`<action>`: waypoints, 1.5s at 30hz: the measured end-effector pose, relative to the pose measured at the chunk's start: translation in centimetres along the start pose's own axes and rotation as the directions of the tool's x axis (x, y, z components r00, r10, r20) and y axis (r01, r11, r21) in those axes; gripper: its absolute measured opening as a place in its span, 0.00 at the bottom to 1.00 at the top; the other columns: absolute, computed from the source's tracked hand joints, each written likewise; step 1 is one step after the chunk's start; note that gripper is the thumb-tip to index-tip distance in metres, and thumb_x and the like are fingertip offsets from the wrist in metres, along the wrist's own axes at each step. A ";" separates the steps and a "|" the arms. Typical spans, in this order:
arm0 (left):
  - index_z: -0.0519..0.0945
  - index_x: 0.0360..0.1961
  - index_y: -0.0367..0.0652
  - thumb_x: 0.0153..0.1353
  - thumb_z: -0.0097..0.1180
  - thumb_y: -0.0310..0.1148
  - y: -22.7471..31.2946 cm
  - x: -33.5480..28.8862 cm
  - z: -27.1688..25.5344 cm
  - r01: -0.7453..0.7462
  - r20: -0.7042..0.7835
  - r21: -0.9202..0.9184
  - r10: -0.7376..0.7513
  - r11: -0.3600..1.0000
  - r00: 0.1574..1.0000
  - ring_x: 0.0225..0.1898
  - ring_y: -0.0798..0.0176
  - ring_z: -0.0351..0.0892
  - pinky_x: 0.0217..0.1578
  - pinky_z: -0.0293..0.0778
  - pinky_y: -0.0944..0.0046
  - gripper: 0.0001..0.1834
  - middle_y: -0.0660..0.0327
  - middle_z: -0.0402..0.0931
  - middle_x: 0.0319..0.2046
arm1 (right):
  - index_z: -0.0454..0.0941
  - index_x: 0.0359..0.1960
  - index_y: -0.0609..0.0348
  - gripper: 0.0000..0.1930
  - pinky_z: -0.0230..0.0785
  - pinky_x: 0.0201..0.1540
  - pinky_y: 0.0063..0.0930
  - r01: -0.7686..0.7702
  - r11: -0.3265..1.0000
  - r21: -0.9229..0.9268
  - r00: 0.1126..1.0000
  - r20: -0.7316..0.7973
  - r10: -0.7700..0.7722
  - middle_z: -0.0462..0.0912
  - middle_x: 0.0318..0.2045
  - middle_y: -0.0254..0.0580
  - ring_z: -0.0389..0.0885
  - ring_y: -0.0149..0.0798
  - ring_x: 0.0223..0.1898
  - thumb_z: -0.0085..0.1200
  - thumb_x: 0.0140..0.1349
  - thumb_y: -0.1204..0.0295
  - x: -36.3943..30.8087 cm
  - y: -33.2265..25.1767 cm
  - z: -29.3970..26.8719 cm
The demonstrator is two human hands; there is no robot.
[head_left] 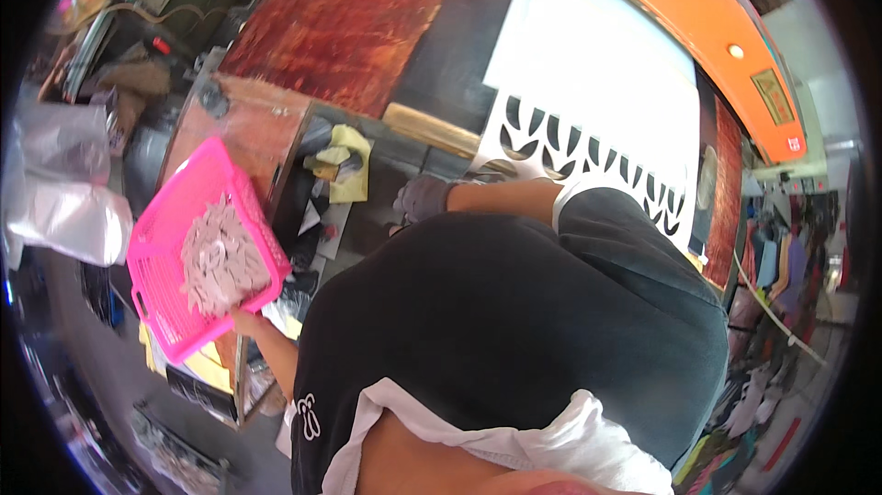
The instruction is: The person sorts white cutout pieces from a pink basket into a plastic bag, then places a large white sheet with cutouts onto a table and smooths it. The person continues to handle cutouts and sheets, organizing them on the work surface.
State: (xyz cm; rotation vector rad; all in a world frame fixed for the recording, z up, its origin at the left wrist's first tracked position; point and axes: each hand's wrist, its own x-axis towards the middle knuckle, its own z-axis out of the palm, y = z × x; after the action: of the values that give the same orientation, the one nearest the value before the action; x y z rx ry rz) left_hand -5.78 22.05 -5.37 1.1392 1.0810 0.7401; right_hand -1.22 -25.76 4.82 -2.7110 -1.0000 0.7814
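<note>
At the near rim of a bright pink plastic basket (170, 348), my left hand (244, 321) is closed on the edge. Inside the basket lies a heap of pale pinkish cut pieces (225, 256). My right hand (423, 198) wears a grey glove and is in front of my black shirt, beside the worktable's front edge. Its fingers look curled; whatever they hold, if anything, is hidden. To the right of that hand, a white sheet (597, 45) covers the table, with rows of leaf-shaped cut-outs along its near part.
An orange machine beam (689, 8) runs across the far right. A reddish worn board (340, 22) lies on the table. The basket rests on a wooden stand (243, 109). Yellow scraps (349, 164) are below the table edge. Clear plastic bags (69, 210) are at left.
</note>
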 end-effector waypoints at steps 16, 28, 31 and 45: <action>0.69 0.44 0.49 0.56 0.43 0.53 1.9 -11.0 -0.4 0.208 0.411 0.262 -0.304 0.942 0.860 0.35 0.57 0.75 0.32 0.72 0.48 0.23 0.61 0.72 0.35 | 0.74 0.41 0.58 0.17 0.66 0.43 0.33 -0.169 0.616 0.769 0.941 -0.060 0.334 0.79 0.35 0.45 0.77 0.44 0.39 0.48 0.55 0.60 -12.7 1.3 7.6; 0.71 0.36 0.49 0.54 0.53 0.44 3.9 -22.0 -13.7 0.099 0.281 0.825 -0.556 0.557 0.782 0.28 0.69 0.73 0.24 0.69 0.65 0.13 0.68 0.72 0.30 | 0.74 0.38 0.63 0.17 0.67 0.40 0.29 -0.011 0.624 0.781 0.999 -0.024 0.047 0.79 0.31 0.44 0.77 0.37 0.35 0.50 0.54 0.62 -10.3 -0.8 9.9; 0.71 0.35 0.48 0.53 0.54 0.40 3.3 -19.6 -15.4 0.189 0.207 0.737 -0.483 0.649 0.851 0.28 0.69 0.73 0.25 0.69 0.64 0.12 0.66 0.72 0.29 | 0.74 0.38 0.62 0.16 0.67 0.40 0.30 -0.072 0.613 0.787 0.995 0.016 0.097 0.79 0.31 0.45 0.78 0.37 0.35 0.50 0.54 0.62 -9.4 -1.4 9.2; 0.67 0.46 0.42 0.46 0.55 0.35 16.9 15.4 -5.1 -0.717 0.448 0.689 0.715 0.107 0.537 0.51 0.45 0.62 0.51 0.58 0.48 0.24 0.49 0.65 0.48 | 0.69 0.37 0.61 0.12 0.62 0.31 0.25 0.229 0.383 0.895 0.925 -0.323 0.201 0.70 0.25 0.33 0.66 0.27 0.28 0.48 0.57 0.65 15.4 -15.2 3.9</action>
State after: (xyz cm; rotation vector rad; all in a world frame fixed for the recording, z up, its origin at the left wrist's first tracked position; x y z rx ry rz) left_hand -4.48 42.49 6.13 2.6756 0.7799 0.9863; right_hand -1.86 -4.42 -0.32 -1.6885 -0.2713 0.5042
